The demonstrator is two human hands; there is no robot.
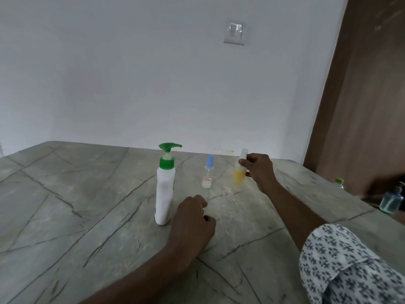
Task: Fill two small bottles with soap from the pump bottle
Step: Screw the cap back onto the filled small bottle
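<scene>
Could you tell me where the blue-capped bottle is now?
Head view: the blue-capped bottle stands on the table, pump bottle to its left, yellow bottle to its right.

a wall switch (pixel 235 31); blue soap dispenser (pixel 392 201) beside green-capped bottle (pixel 340 183).

Three bottles stand in a row across the table (pixel 87 205). The pump bottle (pixel 164 194) is at left and nearest. The first small bottle (pixel 208 174) is in the middle and the second small bottle (pixel 239 172) at right, both further back. The right hand (pixel 259 170) grips the second small bottle near its top, from its right side. The left hand (pixel 192 224) lies on the table just right of the pump bottle's base, before the first small bottle. A switch (pixel 235 31) sits on the wall behind. Beyond the table's right edge are a capped bottle (pixel 339 183) and, nearer, a dispenser (pixel 391 199).
</scene>
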